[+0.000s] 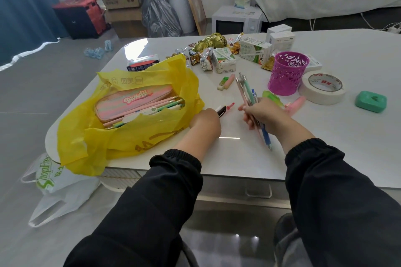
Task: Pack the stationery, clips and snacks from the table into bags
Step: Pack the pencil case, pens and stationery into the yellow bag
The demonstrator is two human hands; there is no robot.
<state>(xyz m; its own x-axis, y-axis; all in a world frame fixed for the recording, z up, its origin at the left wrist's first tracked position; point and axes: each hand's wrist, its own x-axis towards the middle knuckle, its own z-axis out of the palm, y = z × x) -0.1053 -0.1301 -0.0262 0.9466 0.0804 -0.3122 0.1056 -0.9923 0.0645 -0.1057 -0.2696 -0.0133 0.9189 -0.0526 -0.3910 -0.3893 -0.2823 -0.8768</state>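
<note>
A yellow plastic bag [152, 136] lies open on the white table [325, 158], holding a striped pencil case [130, 104] and several pencils [152, 106]. Right of the bag's mouth, my left hand [206, 123] grips a black-and-white pen with a red tip [225, 109]. My right hand [264, 115] holds a bundle of several pens [247, 91], their tips pointing away from me. Erasers [226, 82], a purple mesh pen holder [287, 72], a tape roll [323, 88], and a green case [371, 101] lie farther back. Snacks and drink cartons [223, 58] cluster at the far side.
A white shopping bag [56, 193] lies on the floor by the table's near left corner. White boxes [282, 38] stand at the table's far edge. A green item [272, 96] and a pink item [296, 103] lie behind my right hand. Cardboard boxes, a microwave and a plant stand beyond.
</note>
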